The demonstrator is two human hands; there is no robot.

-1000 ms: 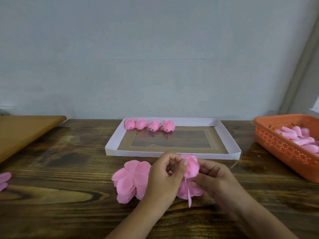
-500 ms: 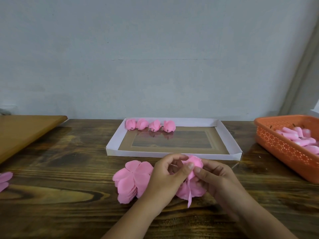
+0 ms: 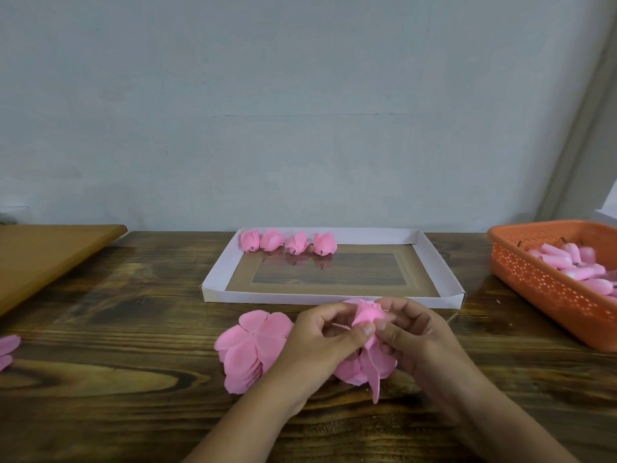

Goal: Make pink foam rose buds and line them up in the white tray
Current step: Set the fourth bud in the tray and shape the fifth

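Since the frame a second before, both my hands had crept a little toward two o'clock, and the petal I was folding had closed tighter over the bud. My left hand (image 3: 320, 332) had its fingers curled, its thumb pressing the pink foam bud (image 3: 367, 314) from nine o'clock. My right hand (image 3: 417, 329) pinched the same bud from three o'clock, thumb and forefinger closed on the foam. Loose petals of that piece (image 3: 370, 369) hung below my fingers toward six o'clock, one narrow flap pointing straight down. At nine o'clock from my left hand lay a stack of flat pink petal cutouts (image 3: 253, 345), partly under my wrist, on the dark wooden table (image 3: 133, 396). At twelve o'clock, just beyond my knuckles, stood the white tray (image 3: 444, 272), with four finished buds (image 3: 288, 241) side by side along its far wall, toward its eleven o'clock corner. At two o'clock sat an orange basket (image 3: 541, 282) holding pale pink foam pieces (image 3: 574, 262). A few more pink petals (image 3: 8, 349) lay at the table's nine o'clock edge.
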